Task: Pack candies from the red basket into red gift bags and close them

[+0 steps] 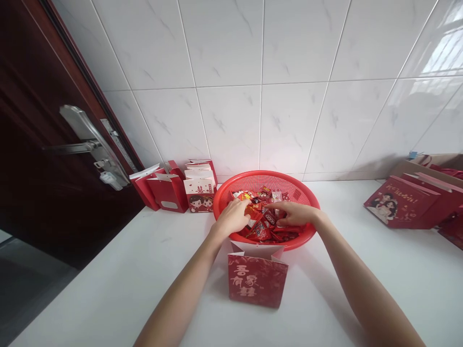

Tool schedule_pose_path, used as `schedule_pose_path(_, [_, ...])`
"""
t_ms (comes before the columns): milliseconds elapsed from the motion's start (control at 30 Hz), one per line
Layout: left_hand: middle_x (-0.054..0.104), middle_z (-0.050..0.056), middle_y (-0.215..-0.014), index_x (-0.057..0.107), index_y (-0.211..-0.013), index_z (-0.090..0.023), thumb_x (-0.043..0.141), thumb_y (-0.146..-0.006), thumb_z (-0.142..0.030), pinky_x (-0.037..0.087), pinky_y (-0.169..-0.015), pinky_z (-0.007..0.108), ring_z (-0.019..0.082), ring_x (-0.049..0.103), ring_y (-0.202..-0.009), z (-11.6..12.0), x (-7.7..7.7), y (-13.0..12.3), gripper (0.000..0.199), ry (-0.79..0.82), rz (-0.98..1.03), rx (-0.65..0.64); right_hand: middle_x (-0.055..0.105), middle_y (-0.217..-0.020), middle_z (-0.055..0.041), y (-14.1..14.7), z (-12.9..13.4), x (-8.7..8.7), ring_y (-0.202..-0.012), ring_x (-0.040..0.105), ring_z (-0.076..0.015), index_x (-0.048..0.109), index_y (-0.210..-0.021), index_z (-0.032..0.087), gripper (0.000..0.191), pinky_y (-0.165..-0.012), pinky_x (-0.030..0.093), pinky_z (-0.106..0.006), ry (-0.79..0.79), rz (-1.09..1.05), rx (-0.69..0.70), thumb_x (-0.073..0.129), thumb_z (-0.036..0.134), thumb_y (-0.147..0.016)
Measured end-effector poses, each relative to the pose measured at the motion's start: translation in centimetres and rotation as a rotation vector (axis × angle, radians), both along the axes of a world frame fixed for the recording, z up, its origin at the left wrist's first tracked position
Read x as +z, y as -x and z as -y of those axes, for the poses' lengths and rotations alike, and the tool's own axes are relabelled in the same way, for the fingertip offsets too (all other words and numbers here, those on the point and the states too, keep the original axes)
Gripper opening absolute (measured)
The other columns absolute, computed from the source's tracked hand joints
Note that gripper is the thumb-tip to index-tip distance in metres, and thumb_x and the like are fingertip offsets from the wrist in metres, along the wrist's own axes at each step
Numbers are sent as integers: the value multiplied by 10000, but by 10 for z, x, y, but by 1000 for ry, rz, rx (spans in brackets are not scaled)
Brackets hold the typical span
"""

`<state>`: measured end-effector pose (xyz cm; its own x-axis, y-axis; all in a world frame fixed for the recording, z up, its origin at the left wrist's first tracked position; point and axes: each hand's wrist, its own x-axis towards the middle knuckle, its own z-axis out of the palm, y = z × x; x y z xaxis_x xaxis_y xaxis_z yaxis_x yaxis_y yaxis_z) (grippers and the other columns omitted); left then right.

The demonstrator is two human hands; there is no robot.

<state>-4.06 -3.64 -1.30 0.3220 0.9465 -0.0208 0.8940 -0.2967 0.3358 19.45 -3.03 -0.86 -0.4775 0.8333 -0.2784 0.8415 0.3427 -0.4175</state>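
A red plastic basket on the white table holds many wrapped candies, mostly red. My left hand reaches over the basket's left side, its fingertips among the wrappers; whether it pinches one is unclear. From the right, my right hand dips into the basket with its index finger stretched out and thumb apart, touching the candies. Directly in front of the basket, nearer to me, a dark red paper bag with white lettering stands upright with its top open.
Several red and white paper bags stand at the back left, near a dark door with a metal handle. At the right are more red bags beside a brown box. A tiled wall rises behind the table.
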Motion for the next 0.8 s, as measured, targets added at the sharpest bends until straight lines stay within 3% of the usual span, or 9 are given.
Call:
schedule_pose_path(67, [554, 150, -1484, 544, -1442, -192, 547, -899, -173, 436, -1115, 418, 313, 504, -1389, 0, 0, 0, 543, 6, -2, -9, 562, -1470, -88, 0, -1, 0, -1286, 558, -326, 408, -1560, 333, 739, -1035, 452, -412, 11, 26, 37, 628, 298, -855])
schedule_pose_path(133, [563, 163, -1468, 551, -1431, -183, 553, -898, -189, 443, -1104, 422, 321, 515, -1377, 0, 0, -1, 533, 11, -3, -14, 602, -1424, -72, 1, -3, 1, -1222, 603, -301, 513, -1490, 332, 650, -994, 478, -385, 54, 30, 104, 615, 259, -852])
schedule_pose_path(300, [613, 189, -1393, 615, -1352, -180, 594, -868, -235, 477, -1048, 440, 356, 570, -1310, -2, 0, -1, 487, -12, 41, -16, 719, -1201, -41, 2, -6, 3, -1035, 674, -237, 758, -1099, 247, 351, -862, 515, -298, 87, -85, 180, 613, 157, -793])
schedule_pose_path(400, [615, 193, -1388, 626, -1334, -175, 588, -864, -246, 461, -1063, 445, 359, 568, -1315, -2, -1, -1, 477, -14, 60, -37, 734, -1114, -36, 1, -6, 1, -978, 676, -213, 736, -987, 212, 251, -816, 520, -280, 107, -166, 183, 629, 149, -769])
schedule_pose_path(500, [634, 189, -1362, 648, -1295, -172, 597, -854, -239, 458, -1062, 430, 347, 579, -1299, -2, -2, -1, 449, -35, 89, -50, 731, -1025, -48, 0, -6, -3, -920, 675, -211, 676, -1009, 193, 259, -761, 532, -287, 92, -273, 127, 679, 191, -749])
schedule_pose_path(600, [648, 184, -1337, 668, -1252, -174, 618, -836, -236, 472, -1043, 418, 342, 603, -1264, -2, -3, -1, 423, -46, 107, -45, 741, -968, -44, 0, -7, -5, -887, 682, -216, 677, -1072, 199, 325, -757, 535, -306, 57, -256, 112, 652, 163, -751])
schedule_pose_path(667, [642, 185, -1344, 668, -1248, -175, 624, -834, -236, 477, -1038, 422, 346, 604, -1261, -2, -3, -1, 421, -34, 104, -40, 760, -944, -45, 1, -7, -6, -871, 693, -221, 724, -1012, 201, 272, -779, 534, -321, 35, -246, 120, 606, 152, -773])
schedule_pose_path(800, [626, 198, -1356, 666, -1257, -154, 601, -869, -243, 465, -1060, 455, 352, 590, -1273, -2, -1, -3, 404, -50, 120, -54, 778, -917, -61, 0, -4, -2, -866, 703, -236, 770, -891, 194, 200, -827, 537, -358, -147, -455, 42, 589, 254, -830])
